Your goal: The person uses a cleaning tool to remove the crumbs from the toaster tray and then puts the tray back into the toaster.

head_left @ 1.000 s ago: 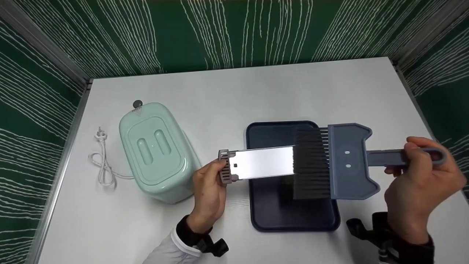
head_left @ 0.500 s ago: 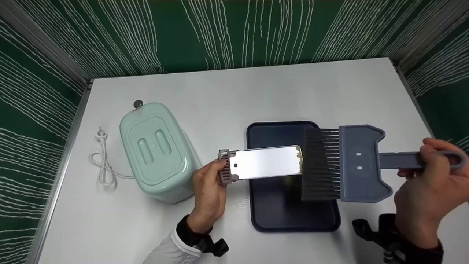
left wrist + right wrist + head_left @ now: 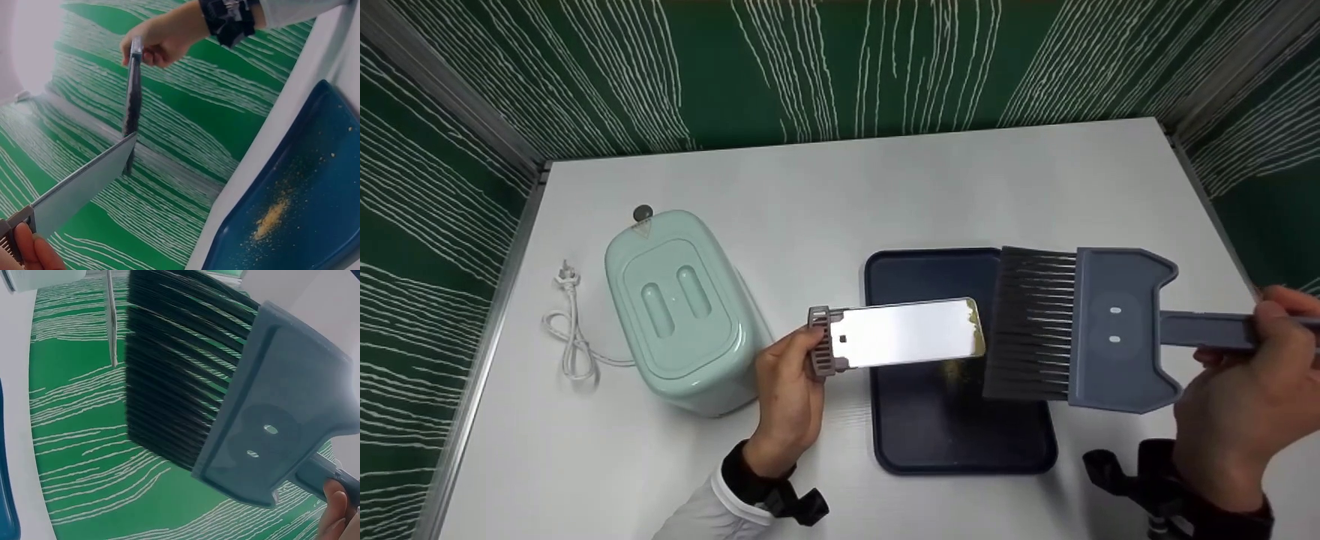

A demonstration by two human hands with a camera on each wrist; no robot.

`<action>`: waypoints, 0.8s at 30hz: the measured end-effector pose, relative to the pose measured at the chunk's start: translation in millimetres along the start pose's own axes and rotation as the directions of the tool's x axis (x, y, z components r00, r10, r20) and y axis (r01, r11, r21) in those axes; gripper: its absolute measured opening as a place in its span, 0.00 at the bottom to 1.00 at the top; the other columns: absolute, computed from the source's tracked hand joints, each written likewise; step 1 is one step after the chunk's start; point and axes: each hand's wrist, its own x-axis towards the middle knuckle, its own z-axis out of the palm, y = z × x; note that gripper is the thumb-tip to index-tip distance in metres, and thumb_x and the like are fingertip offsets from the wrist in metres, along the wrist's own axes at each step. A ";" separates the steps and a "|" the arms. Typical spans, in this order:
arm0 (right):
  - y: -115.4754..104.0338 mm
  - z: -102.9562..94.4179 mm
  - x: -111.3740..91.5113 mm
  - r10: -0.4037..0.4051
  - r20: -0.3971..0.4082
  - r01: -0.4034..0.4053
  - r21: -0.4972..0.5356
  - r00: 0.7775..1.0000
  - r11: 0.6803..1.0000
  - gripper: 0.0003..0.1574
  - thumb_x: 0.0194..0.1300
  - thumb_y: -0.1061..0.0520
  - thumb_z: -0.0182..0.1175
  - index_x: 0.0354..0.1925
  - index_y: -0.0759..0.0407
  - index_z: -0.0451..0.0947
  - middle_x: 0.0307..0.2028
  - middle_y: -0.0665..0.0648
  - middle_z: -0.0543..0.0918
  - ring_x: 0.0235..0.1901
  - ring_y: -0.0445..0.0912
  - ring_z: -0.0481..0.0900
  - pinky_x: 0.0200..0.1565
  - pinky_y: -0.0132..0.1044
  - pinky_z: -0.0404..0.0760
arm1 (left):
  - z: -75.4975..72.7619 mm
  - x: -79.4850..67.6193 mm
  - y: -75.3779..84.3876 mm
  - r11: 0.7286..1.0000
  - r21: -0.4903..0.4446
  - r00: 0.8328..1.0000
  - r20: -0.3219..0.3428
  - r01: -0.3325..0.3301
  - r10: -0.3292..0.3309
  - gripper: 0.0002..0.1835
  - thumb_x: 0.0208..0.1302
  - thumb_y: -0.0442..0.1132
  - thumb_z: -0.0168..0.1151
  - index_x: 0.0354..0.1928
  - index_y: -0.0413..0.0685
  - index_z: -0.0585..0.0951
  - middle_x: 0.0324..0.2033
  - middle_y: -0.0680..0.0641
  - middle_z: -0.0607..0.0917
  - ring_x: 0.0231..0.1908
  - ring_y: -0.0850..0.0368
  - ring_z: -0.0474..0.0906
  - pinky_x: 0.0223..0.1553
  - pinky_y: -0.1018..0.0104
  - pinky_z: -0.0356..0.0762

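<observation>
My left hand [image 3: 789, 386] pinches the grey slotted end of a shiny metal crumb tray [image 3: 904, 332], held level above a dark blue tray [image 3: 915, 439]. Yellowish residue [image 3: 975, 326] lines the far end of the metal. In my right hand [image 3: 1249, 401] is the handle of a wide grey-blue brush [image 3: 1125, 360] with long dark bristles [image 3: 1031, 326]. Its bristle tips stand just right of the crumb tray, a small gap apart in the head view. Yellow crumbs [image 3: 273, 219] lie scattered on the blue tray in the left wrist view.
To the left stands a mint-green toaster-like appliance [image 3: 682, 300] with a lid on top. Its white cord and plug [image 3: 574, 341] lie beside it on the white table [image 3: 810, 202]. Green patterned walls [image 3: 840, 75] enclose the table's back and sides.
The brush has moved right with my right hand, off the crumb tray, uncovering its far end and the residue there. My left hand and the crumb tray have stayed in place.
</observation>
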 end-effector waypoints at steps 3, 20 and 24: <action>0.2 5.5 -3.9 0.054 -0.046 -0.051 0.075 0.997 0.996 0.07 0.71 0.74 0.55 0.43 0.79 0.79 0.21 0.64 0.73 0.12 0.47 0.71 0.17 0.26 0.71 | -0.5 0.0 -0.5 1.000 0.000 1.000 -0.002 0.009 -0.009 0.14 0.69 0.28 0.54 0.43 0.22 0.86 0.39 0.37 0.88 0.34 0.54 0.83 0.33 0.67 0.82; 11.7 20.4 -42.2 0.280 0.175 -0.313 0.203 0.944 0.928 0.13 0.65 0.78 0.61 0.46 0.91 0.74 0.25 0.71 0.82 0.11 0.51 0.78 0.14 0.30 0.75 | 1.5 -0.7 -1.4 1.000 0.001 1.000 -0.011 0.015 -0.015 0.14 0.69 0.27 0.53 0.40 0.25 0.87 0.38 0.37 0.88 0.35 0.53 0.83 0.34 0.66 0.83; 12.3 19.8 -49.3 0.302 0.219 -0.342 0.176 0.928 0.923 0.13 0.65 0.79 0.61 0.46 0.89 0.75 0.26 0.70 0.83 0.11 0.52 0.79 0.16 0.31 0.75 | 2.3 -1.0 -2.2 1.000 -0.002 1.000 -0.005 0.013 -0.013 0.13 0.68 0.27 0.54 0.39 0.26 0.87 0.38 0.37 0.87 0.36 0.53 0.83 0.35 0.66 0.83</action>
